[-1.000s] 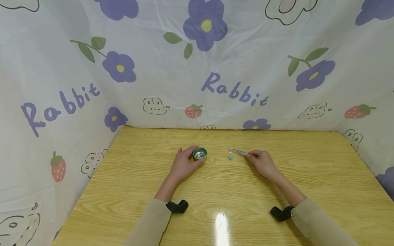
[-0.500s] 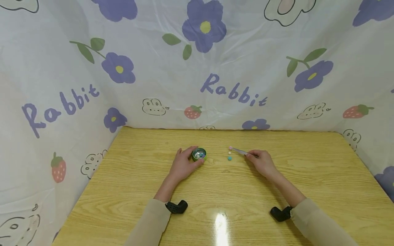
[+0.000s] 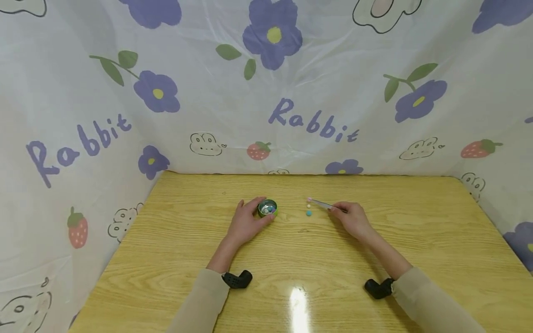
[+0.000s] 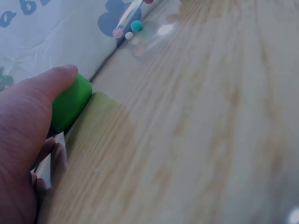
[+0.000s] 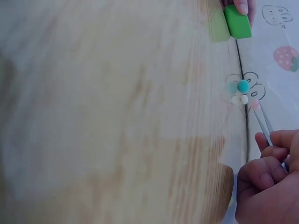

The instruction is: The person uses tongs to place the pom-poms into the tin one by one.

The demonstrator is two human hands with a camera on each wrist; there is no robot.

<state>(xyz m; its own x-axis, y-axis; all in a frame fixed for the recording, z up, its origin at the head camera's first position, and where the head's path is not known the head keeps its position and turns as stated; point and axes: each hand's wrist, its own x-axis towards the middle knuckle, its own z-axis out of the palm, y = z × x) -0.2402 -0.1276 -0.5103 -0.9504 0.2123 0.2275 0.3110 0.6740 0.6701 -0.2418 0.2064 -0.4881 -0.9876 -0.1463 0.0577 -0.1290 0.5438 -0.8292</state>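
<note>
My left hand [image 3: 245, 223] holds a small round green tin [image 3: 268, 215] on the table, thumb on its near side and fingers round the back. Several small balls, white, blue and purple, lie inside it. Between the thumb and fingers of my right hand [image 3: 355, 222] is a pair of tweezers [image 3: 322, 204], pointing left. Its tips are at a small pink ball [image 5: 255, 104]; whether they squeeze it I cannot tell. Nearer to me, in a line with the pink ball, are a white ball [image 3: 308, 206] and a larger turquoise ball [image 3: 308, 213].
The wood-grain table [image 3: 266, 259] reflects a bright light near its front. A white cloth [image 3: 216, 101] printed with flowers, rabbits and strawberries hangs behind and at both sides. Black wrist devices [image 3: 238, 279] sit at both cuffs.
The pink ball and the tweezers' tips have shifted slightly away from the white ball. My left hand stays on the tin. The whole head view has drifted a little.
</note>
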